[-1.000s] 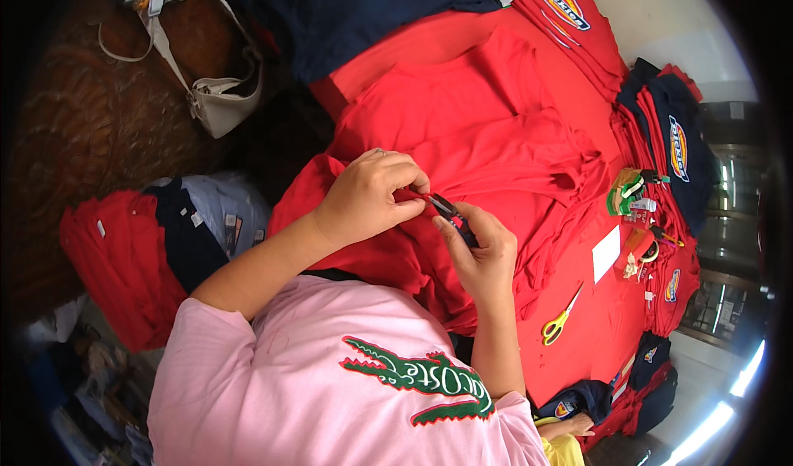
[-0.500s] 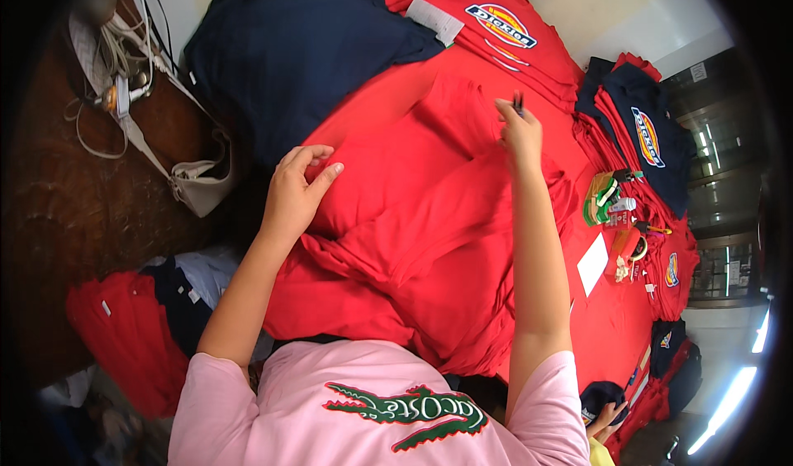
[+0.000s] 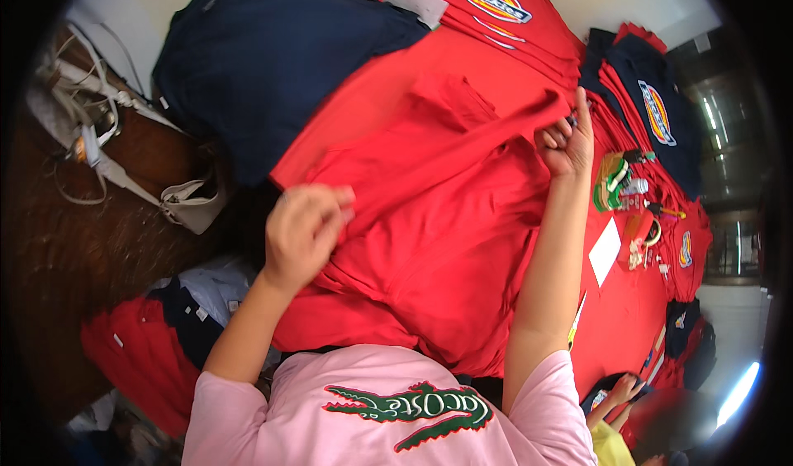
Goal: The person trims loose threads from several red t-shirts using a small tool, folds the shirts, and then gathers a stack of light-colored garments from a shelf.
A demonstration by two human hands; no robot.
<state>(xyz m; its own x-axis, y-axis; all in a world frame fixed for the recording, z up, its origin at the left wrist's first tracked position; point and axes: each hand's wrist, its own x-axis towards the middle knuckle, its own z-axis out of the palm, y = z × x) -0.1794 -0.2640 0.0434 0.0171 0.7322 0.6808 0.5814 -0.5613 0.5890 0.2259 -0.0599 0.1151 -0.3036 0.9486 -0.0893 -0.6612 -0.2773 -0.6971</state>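
A crumpled red garment (image 3: 438,218), likely a shirt, lies spread in front of me. My right hand (image 3: 566,144) is closed at the raised far-right end of a long fold of it, index finger pointing up. A small dark tool is also partly visible among those fingers, mostly hidden by them. My left hand (image 3: 306,233) is at the garment's left side, fingers bent and smeared by motion. Whether it grips the cloth is unclear. From beside that hand the fold runs up to my right hand.
Navy garments (image 3: 273,69) lie at the far left, red printed shirts (image 3: 512,20) at the far side. A green tape dispenser (image 3: 611,181) and white paper (image 3: 605,252) are on the right. A bag (image 3: 192,206) sits at left; another person's hand (image 3: 625,389) shows lower right.
My right hand has moved right and lifted a fold of the red garment. My left hand has curled its spread fingers and dropped slightly nearer me. The view has shifted a little.
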